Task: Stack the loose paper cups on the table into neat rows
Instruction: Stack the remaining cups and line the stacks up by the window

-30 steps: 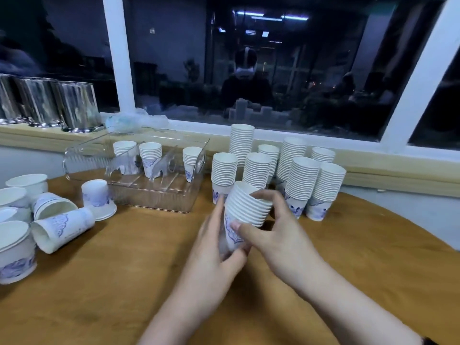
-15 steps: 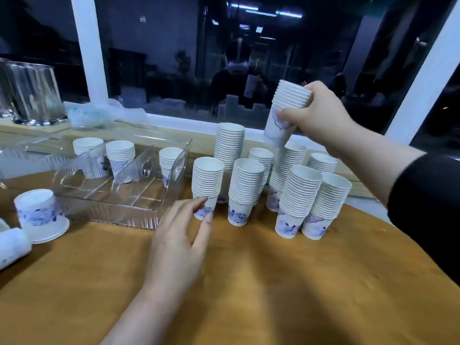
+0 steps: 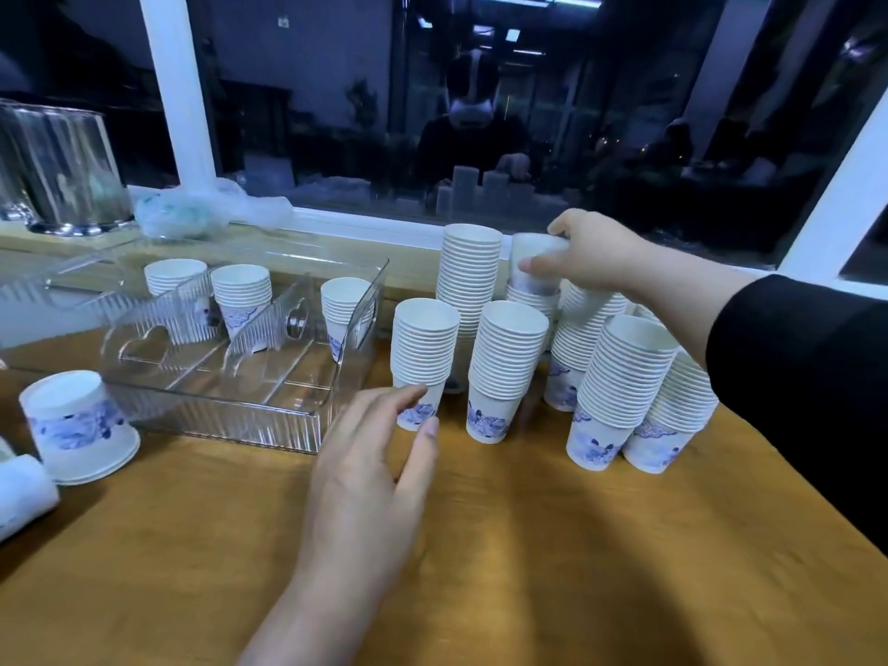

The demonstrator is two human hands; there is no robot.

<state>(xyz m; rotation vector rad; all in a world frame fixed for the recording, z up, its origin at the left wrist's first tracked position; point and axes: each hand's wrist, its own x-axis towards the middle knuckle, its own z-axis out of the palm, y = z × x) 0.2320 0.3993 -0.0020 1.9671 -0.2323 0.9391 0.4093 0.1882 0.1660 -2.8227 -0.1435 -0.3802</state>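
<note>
Gripping a small cup stack (image 3: 537,262), the right hand (image 3: 588,257) seats it on a rear stack (image 3: 533,300). Fingers spread, the left hand (image 3: 370,468) touches the nearest stack (image 3: 423,362) on the bench (image 3: 480,545). Left of it sit a clear tray (image 3: 230,377) and an upturned cup (image 3: 79,425).

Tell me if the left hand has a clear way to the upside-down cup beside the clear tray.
Probably yes. The left hand hovers open over bare table, and the upside-down cup sits to its left in front of the clear tray, with nothing standing between them.
</note>
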